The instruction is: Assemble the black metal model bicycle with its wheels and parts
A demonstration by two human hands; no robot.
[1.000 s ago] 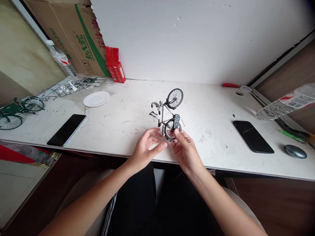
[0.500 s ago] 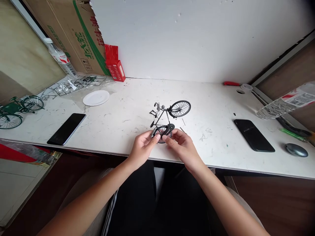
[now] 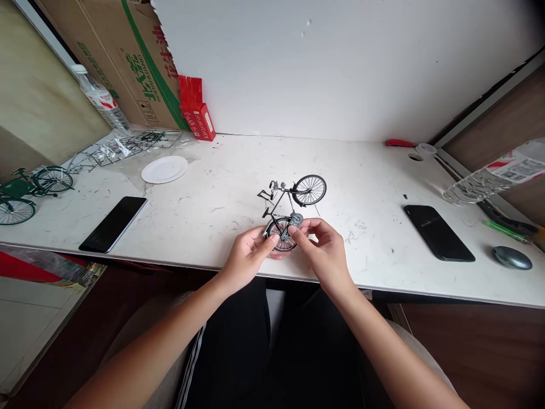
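A small black model bicycle is held tilted over the front of the white table, its handlebars and one wheel pointing away from me. My left hand is closed on the near wheel, with the thumb over its rim and fingers passing underneath. My right hand pinches the bicycle around the crank and chain cover, thumb on top. The fingertips under the near wheel are partly hidden.
Phones lie at left and right, with a computer mouse beyond the right one. A green model bicycle, paper plate, plastic part frames, red box and bottle surround the work area.
My right hand has shifted slightly right and up toward the crank. The bicycle has turned a little, and its chain cover now catches more light. My left hand stays nearly still.
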